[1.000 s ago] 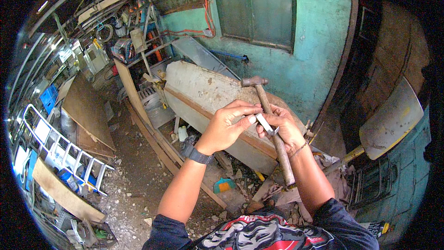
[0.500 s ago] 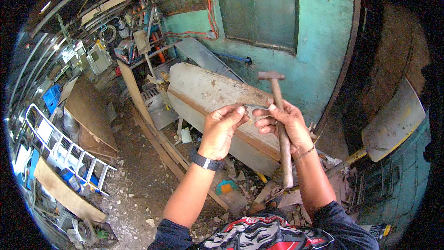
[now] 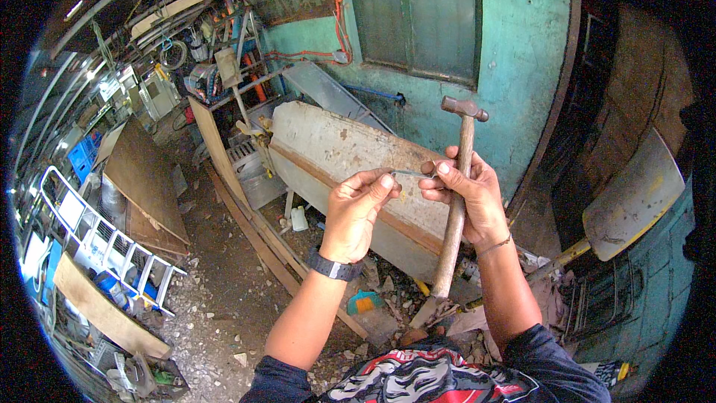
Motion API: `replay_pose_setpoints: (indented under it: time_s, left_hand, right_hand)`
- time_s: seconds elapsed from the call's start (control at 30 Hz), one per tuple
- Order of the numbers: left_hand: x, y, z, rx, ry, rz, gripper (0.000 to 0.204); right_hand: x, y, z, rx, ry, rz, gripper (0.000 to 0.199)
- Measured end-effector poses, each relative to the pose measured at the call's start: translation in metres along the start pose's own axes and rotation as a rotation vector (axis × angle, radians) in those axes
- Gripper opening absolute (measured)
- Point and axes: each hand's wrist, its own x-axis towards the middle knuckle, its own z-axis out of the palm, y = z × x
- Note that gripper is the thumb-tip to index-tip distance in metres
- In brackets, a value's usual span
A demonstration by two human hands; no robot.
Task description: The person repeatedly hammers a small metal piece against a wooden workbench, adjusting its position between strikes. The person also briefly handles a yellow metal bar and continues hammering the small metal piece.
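Observation:
My left hand (image 3: 359, 201), with a dark watch at the wrist, pinches one end of a thin grey metal piece (image 3: 409, 173) between thumb and forefinger. Whether that piece is a nail or a bit of wire I cannot tell. Its other end meets the thumb and forefinger of my right hand (image 3: 477, 198). A hammer (image 3: 465, 142) with a wooden handle also rests in my right hand, held against the palm by the thumb. The hammer's head points up and away, its handle end down toward me. Behind both hands lies a worn whitish board (image 3: 335, 134) with a brown wooden edge.
A turquoise wall (image 3: 522, 52) with a window stands beyond the board. A shovel (image 3: 634, 198) leans at the right. On the left are an aluminium ladder (image 3: 112, 242), plywood sheets (image 3: 142, 172) and long planks (image 3: 257, 235). Rubble and a green dustpan-like piece (image 3: 364, 302) lie on the ground.
The hammer has swung in my right hand, its head shifting right and its handle end left. My right fingers have come closer around the thin metal piece, which now shows more clearly.

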Motion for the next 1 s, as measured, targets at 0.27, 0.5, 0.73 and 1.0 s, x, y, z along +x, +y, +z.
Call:
replay_pose_setpoints:
  time_s: [0.27,0.5,0.73,1.0]
  left_hand:
    - [0.006,0.014,-0.001,0.235,-0.013,0.129,0.027]
    - [0.004,0.022,0.004,0.538,-0.053,0.27,0.029]
    - [0.003,0.026,0.011,0.458,-0.077,0.354,0.03]
    - [0.001,0.033,0.016,0.399,-0.009,0.313,0.026]
  right_hand:
    - [-0.008,0.002,0.005,0.058,-0.017,0.041,0.034]
    - [-0.01,-0.005,0.008,0.115,-0.071,0.077,0.034]
    - [-0.011,-0.009,0.013,0.078,-0.148,0.017,0.033]
    - [-0.012,-0.006,0.019,0.127,-0.182,-0.045,0.035]
